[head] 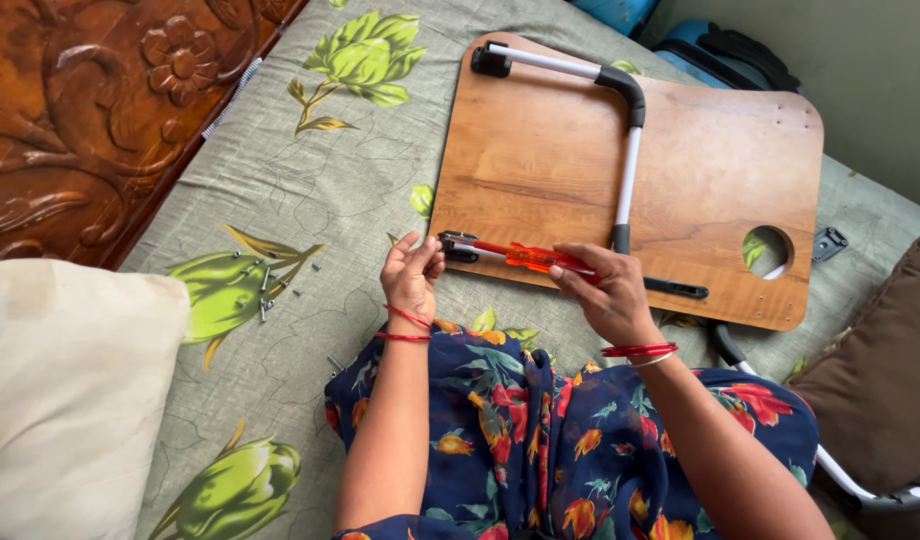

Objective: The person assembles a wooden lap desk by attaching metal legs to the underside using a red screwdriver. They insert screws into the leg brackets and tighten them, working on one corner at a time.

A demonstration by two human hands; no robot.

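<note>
Both hands busy at board [540,170] edge: right hand [608,295] closed around orange screwdriver [528,257], laid flat toward black bracket [458,245], left hand [412,275] half open, fingertips steadying bracket against turning.

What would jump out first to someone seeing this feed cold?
Probably the wooden board lying on the flowered bedsheet at centre, with a white and black U-shaped tube leg on it. At its near edge the right hand holds an orange-handled screwdriver pointed at a black bracket, with the left hand beside it. Loose screws lie further left.
</note>
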